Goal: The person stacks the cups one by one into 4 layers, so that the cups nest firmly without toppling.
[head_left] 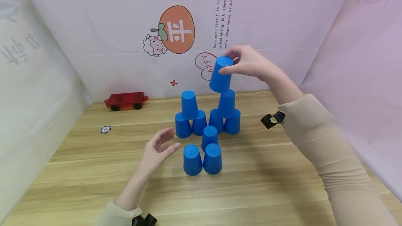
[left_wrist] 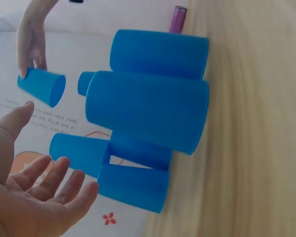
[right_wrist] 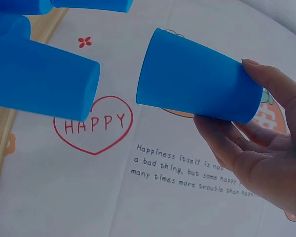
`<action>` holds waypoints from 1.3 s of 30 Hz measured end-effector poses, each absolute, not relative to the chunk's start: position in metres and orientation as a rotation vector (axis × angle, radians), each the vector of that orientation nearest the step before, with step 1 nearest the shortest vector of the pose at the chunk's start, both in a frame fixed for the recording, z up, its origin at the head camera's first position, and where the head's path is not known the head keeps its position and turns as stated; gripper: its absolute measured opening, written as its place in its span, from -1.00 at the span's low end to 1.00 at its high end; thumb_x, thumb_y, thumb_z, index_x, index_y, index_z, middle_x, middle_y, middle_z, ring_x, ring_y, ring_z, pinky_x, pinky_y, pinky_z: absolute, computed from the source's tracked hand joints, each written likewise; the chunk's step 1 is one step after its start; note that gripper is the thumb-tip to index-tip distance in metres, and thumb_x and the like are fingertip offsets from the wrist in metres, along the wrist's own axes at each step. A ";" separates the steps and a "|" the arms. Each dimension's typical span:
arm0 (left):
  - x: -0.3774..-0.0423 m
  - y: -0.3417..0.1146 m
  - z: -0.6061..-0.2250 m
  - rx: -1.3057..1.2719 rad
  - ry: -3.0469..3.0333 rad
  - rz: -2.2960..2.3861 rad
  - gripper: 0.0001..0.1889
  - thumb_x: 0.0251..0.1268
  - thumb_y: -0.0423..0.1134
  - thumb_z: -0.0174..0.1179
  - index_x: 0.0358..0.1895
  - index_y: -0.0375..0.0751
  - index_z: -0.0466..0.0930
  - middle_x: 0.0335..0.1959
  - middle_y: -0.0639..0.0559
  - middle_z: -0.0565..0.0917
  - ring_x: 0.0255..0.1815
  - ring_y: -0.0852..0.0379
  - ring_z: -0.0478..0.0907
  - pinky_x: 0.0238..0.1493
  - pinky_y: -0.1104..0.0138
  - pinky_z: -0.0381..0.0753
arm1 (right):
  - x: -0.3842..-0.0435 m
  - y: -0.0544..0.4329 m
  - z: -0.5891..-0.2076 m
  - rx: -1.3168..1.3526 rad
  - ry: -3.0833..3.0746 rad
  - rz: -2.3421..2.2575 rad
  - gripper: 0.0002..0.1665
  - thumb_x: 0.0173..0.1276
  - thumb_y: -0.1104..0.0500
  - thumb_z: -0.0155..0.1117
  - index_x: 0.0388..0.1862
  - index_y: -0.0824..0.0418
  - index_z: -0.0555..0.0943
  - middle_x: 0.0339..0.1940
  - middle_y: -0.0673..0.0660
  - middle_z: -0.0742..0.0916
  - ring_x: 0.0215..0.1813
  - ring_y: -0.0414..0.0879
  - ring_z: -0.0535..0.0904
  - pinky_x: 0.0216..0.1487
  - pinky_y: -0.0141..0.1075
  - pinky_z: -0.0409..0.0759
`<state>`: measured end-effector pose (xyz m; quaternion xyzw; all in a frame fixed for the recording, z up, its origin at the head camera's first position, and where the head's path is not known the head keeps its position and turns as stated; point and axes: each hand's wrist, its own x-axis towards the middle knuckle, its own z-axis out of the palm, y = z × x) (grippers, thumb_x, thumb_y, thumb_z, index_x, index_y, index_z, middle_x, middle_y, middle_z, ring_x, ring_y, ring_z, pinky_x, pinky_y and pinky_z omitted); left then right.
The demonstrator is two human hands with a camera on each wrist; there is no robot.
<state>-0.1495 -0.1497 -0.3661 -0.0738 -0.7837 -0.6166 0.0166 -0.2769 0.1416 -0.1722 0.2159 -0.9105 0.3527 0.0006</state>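
Observation:
My right hand [head_left: 248, 62] pinches an upside-down blue cup [head_left: 220, 79] near its closed end, thumb on one side and fingers on the other. In the right wrist view that held cup [right_wrist: 197, 79] is apart from a stacked cup [right_wrist: 44, 79]. Below it in the head view, one cup [head_left: 226, 104] stands across two others at the back right. A matching back-left stack has a cup [head_left: 189, 105] on top. Nearer, two front cups [head_left: 193, 160] stand side by side, with another cup [head_left: 209, 137] behind them. My left hand [head_left: 158, 149], fingers loosely bent, hovers left of the cups holding nothing.
A red toy wagon [head_left: 126, 100] with black wheels stands at the back left of the wooden table [head_left: 94, 177]. A poker chip [head_left: 105, 129] lies in front of it. Printed white cloth [head_left: 110, 27] walls the back and sides.

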 end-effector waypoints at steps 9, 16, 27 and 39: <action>-0.142 -0.133 -0.381 -0.261 -2.550 -1.883 -0.36 0.12 -0.14 0.34 0.30 -0.08 0.33 0.27 -0.06 0.47 0.32 -0.09 0.37 0.25 -0.01 0.43 | -0.300 0.112 -0.188 0.716 -2.975 0.955 -0.34 0.18 0.04 0.35 0.21 0.27 0.41 0.14 0.25 0.57 0.13 0.12 0.51 0.19 0.01 0.52; -0.142 -0.126 -0.384 -0.280 -2.570 -1.855 -0.33 0.07 -0.15 0.37 0.29 -0.12 0.34 0.28 -0.06 0.47 0.31 -0.08 0.39 0.23 -0.02 0.44 | -0.308 0.099 -0.203 0.765 -3.076 0.828 -0.34 0.16 0.07 0.38 0.19 0.29 0.42 0.16 0.27 0.58 0.15 0.14 0.51 0.20 0.02 0.52; -0.143 -0.126 -0.392 -0.317 -2.588 -1.882 -0.35 0.07 -0.16 0.38 0.27 -0.12 0.36 0.25 -0.09 0.49 0.27 -0.08 0.43 0.24 -0.06 0.42 | -0.312 0.084 -0.221 0.896 -3.175 0.622 -0.38 0.13 0.14 0.41 0.15 0.33 0.47 0.11 0.29 0.61 0.11 0.14 0.56 0.16 -0.02 0.56; -0.143 -0.124 -0.394 -0.334 -2.587 -1.873 -0.39 0.04 -0.20 0.40 0.22 -0.07 0.40 0.17 -0.04 0.55 0.21 -0.06 0.48 0.22 -0.03 0.46 | -0.309 0.079 -0.227 0.892 -3.236 0.481 -0.41 0.12 0.15 0.43 0.12 0.30 0.49 0.07 0.25 0.62 0.06 0.10 0.57 0.15 -0.05 0.57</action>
